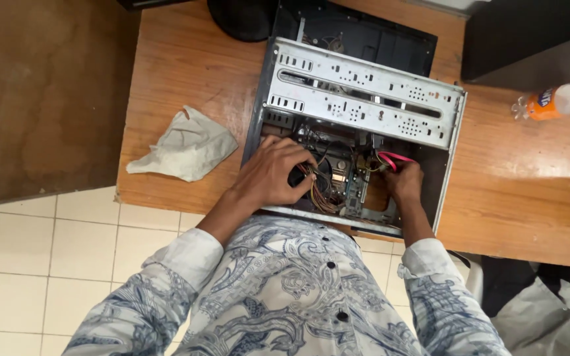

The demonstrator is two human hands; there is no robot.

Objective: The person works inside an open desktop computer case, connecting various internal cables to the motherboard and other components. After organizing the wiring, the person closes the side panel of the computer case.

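Inside the open computer case [357, 99], the right hand [404, 181] is pinching the thin, pliable red cable [394, 158], best gripped at its plug; left hand [273, 173] fingers are curling around the wire bundle [318, 191].

Seen from above, both forearms reach forward and away from the body, bare from the rolled-up sleeves of a blue and white patterned shirt. The left hand [273, 173] lies palm down with the back of the hand facing the camera, the fingers spread a little and curled downward at the tips, the wrist nearly straight. The right hand [404, 179] sits farther to the right and slightly farther forward, well apart from the left. Its fingers are bunched together and bent inward in a pinch, the knuckles uppermost. The right forearm runs almost straight ahead; the left angles inward toward the middle.
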